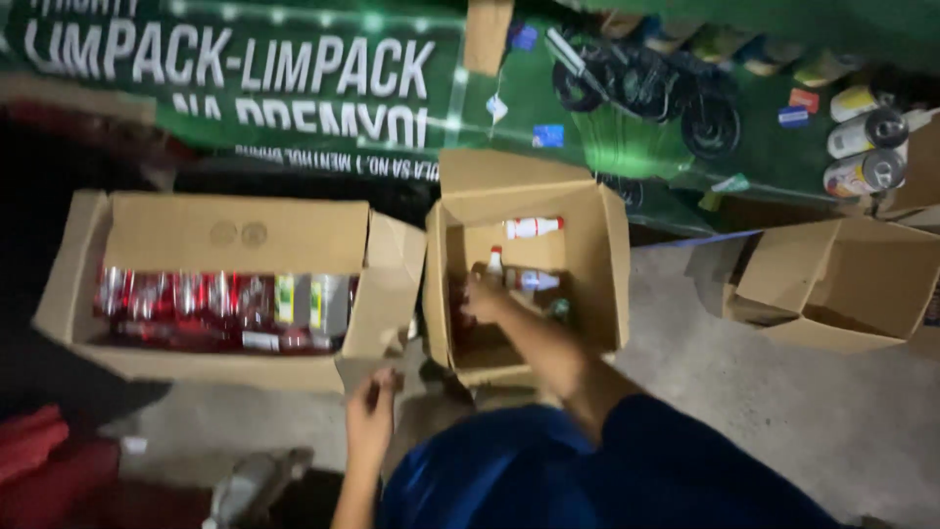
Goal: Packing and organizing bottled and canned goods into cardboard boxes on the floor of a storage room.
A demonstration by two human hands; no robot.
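**Reaching into the middle carton**

At nine o'clock a wide carton [230, 284] holds a row of red bottles [176, 299]. The left hand [370, 419] pinches that carton's loose flap [377, 323], fingers closed on cardboard. At twelve o'clock the right hand [483, 294] is inside the small carton [529, 269], wrapped around a white-capped bottle [495, 263]; how tightly, I cannot tell. That bottle might knock the others lying beside it. At three o'clock sits an open carton [842, 284].
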